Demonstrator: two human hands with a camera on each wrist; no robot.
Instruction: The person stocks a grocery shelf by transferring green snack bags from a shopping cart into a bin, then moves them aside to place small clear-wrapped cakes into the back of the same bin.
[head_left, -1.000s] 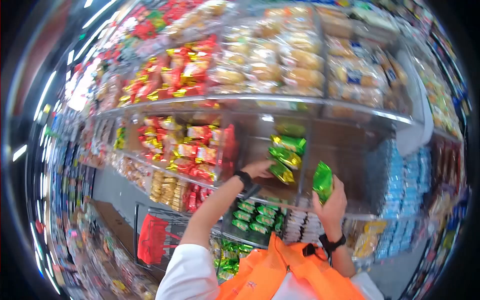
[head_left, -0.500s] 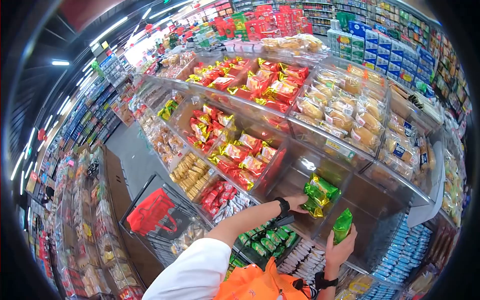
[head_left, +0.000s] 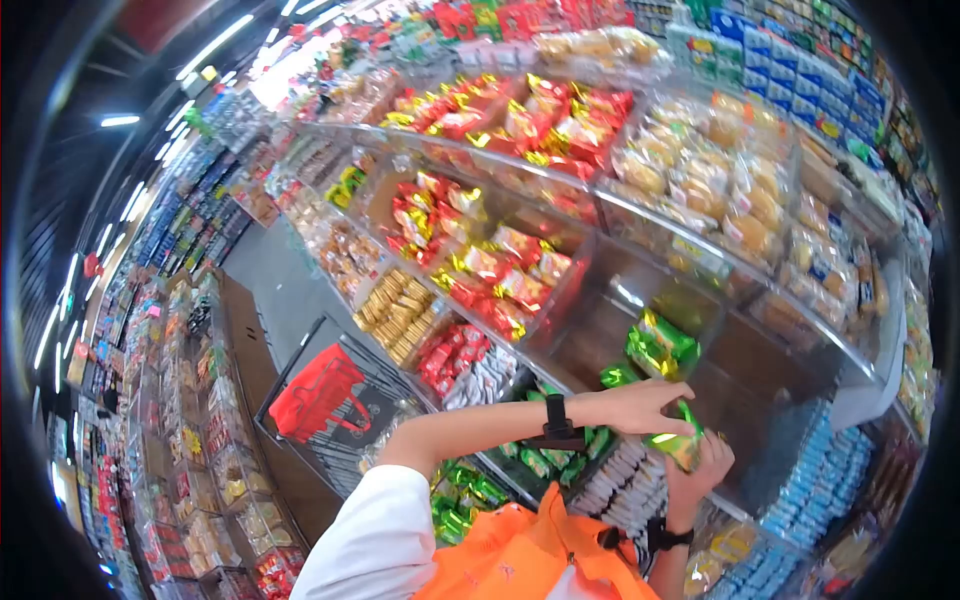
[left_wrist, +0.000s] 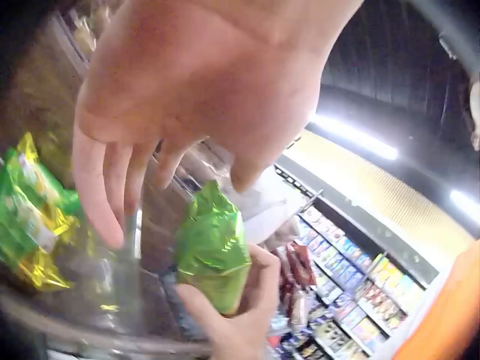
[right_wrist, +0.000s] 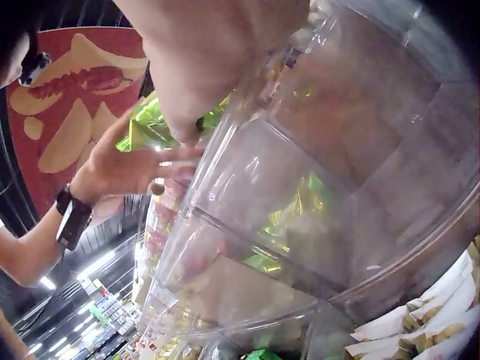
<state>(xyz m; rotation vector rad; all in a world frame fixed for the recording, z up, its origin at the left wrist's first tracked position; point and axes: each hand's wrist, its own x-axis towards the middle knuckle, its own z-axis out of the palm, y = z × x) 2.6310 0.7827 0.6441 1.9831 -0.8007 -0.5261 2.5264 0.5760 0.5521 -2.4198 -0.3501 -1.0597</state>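
Green packet (head_left: pixel 680 446) is near the bins (head_left: pixel 745 395), gripped by my right hand (head_left: pixel 697 472). My left hand (head_left: pixel 640 408) is free, fingers loosely extended above it. I judge this a handover; next, I need a gentle left pinch.

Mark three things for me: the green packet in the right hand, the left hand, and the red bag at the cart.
Green packet (left_wrist: pixel 214 249): left wrist view, middle of its wrapper.
Left hand (head_left: pixel 642 408): head view, back of the hand.
Red bag (head_left: pixel 318 390): head view, its side.
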